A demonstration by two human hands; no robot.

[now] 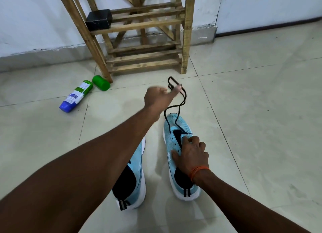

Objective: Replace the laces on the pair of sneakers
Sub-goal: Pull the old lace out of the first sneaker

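1. The left hand (160,96), its grip pinching the black lace (167,123), is at 12 o'clock from the right sneaker (184,123) on the floor.
2. The lace runs 6-to-12 along the shoe's long axis, from the toe-end eyelets.
3. The right hand (191,154), the nearer one, holds that shoe down with curled fingers.

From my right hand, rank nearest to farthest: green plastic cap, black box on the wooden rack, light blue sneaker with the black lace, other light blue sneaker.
1. Laced light blue sneaker, under the right hand, touching.
2. Other light blue sneaker, beside it, leftward.
3. Green plastic cap, floor, far left.
4. Black box, on the wooden rack.
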